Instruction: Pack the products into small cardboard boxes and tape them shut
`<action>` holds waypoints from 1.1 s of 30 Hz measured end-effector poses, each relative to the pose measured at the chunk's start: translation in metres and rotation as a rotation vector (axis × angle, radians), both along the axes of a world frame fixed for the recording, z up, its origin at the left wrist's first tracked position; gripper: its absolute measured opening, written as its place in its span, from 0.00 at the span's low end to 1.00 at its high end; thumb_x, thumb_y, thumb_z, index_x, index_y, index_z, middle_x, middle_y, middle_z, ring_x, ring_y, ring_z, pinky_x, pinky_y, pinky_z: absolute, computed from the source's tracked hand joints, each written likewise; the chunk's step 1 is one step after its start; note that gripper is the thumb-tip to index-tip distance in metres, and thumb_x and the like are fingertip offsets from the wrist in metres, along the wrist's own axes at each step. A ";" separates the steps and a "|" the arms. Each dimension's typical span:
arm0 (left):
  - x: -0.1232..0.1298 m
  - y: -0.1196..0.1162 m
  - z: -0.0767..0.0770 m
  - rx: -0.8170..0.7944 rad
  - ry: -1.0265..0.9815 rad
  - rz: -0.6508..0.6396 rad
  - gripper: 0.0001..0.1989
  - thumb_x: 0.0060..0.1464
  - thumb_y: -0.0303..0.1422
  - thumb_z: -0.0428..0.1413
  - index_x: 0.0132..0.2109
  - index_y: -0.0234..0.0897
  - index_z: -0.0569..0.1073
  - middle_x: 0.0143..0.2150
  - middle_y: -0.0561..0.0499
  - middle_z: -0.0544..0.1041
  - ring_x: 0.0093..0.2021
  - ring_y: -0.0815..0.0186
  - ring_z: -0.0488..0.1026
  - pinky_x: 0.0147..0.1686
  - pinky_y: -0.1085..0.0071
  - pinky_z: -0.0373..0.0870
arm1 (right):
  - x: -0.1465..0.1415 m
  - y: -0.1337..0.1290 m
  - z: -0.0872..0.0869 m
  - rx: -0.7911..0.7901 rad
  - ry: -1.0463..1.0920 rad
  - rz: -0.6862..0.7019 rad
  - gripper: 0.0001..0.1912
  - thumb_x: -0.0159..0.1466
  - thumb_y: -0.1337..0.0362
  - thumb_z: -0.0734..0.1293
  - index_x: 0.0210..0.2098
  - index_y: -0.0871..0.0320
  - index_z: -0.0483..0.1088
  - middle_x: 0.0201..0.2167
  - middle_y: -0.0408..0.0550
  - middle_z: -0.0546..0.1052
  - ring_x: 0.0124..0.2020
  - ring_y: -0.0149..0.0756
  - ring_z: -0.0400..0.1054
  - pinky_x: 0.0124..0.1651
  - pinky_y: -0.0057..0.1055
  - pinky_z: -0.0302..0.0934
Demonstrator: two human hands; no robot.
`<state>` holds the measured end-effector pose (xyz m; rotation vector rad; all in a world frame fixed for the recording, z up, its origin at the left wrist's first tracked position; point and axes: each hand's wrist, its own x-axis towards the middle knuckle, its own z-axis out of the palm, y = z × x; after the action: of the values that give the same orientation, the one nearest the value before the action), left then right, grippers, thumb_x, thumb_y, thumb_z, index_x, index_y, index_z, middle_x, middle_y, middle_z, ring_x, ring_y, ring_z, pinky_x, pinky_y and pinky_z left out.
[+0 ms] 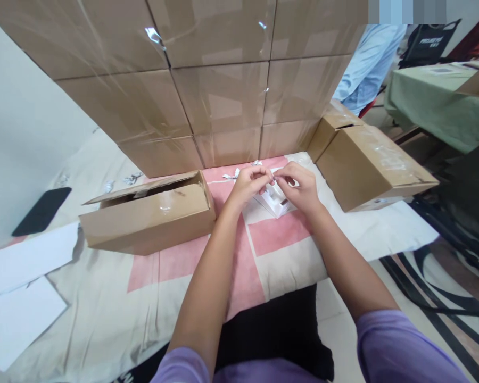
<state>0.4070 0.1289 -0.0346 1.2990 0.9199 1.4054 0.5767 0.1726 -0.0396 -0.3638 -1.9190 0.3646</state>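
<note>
Both my hands meet over a small white box-like item (274, 205) on the cloth-covered table. My left hand (252, 183) is closed in a pinch, its fingertips almost touching those of the other hand. My right hand (299, 186) pinches at the same spot from the right. Whatever lies between the fingertips is too small to make out. The white item sits beneath the hands and is partly hidden by them. Crumpled white scraps (232, 174) lie just behind my left hand.
Stacked, taped cartons (227, 96) form a wall behind the hands. An open cardboard box (151, 218) stands left, closed boxes (377, 159) right. A black phone-like slab (42, 211) and white paper sheets (27, 260) lie far left. A person in light blue trousers (369, 69) stands beyond.
</note>
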 end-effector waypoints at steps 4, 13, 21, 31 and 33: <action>0.001 0.003 -0.002 0.006 0.009 -0.019 0.07 0.49 0.35 0.59 0.29 0.35 0.72 0.27 0.55 0.73 0.18 0.78 0.61 0.20 0.76 0.58 | 0.001 0.001 -0.002 0.008 -0.020 -0.025 0.06 0.66 0.67 0.68 0.37 0.51 0.77 0.28 0.44 0.76 0.26 0.34 0.64 0.31 0.35 0.61; 0.001 0.003 -0.004 0.001 0.011 0.010 0.06 0.51 0.34 0.56 0.29 0.37 0.69 0.25 0.57 0.68 0.21 0.76 0.61 0.24 0.76 0.59 | -0.001 0.000 -0.001 -0.001 -0.030 -0.049 0.04 0.67 0.66 0.68 0.36 0.51 0.76 0.27 0.44 0.76 0.26 0.35 0.64 0.30 0.36 0.60; 0.000 0.005 -0.013 0.196 0.275 0.088 0.09 0.56 0.37 0.58 0.32 0.36 0.74 0.31 0.52 0.75 0.34 0.68 0.71 0.37 0.72 0.65 | -0.005 -0.006 -0.003 -0.201 0.022 -0.061 0.10 0.68 0.57 0.68 0.34 0.54 0.72 0.28 0.43 0.74 0.24 0.31 0.62 0.27 0.32 0.57; 0.004 -0.003 -0.010 0.294 0.529 0.258 0.13 0.61 0.37 0.54 0.29 0.39 0.70 0.26 0.55 0.70 0.28 0.68 0.64 0.32 0.70 0.57 | -0.004 -0.005 -0.002 -0.370 0.052 0.009 0.16 0.68 0.49 0.68 0.34 0.55 0.68 0.28 0.43 0.72 0.26 0.31 0.64 0.29 0.31 0.60; 0.006 -0.004 -0.009 0.309 0.500 0.271 0.11 0.60 0.36 0.55 0.29 0.39 0.70 0.27 0.55 0.71 0.28 0.68 0.65 0.32 0.71 0.58 | -0.004 -0.007 0.000 -0.390 0.052 0.034 0.16 0.68 0.49 0.68 0.34 0.55 0.68 0.28 0.43 0.71 0.25 0.31 0.64 0.29 0.31 0.61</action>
<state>0.4126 0.1247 -0.0432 1.8674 1.2829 1.4989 0.5727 0.1656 -0.0399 -0.5704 -1.8011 0.7676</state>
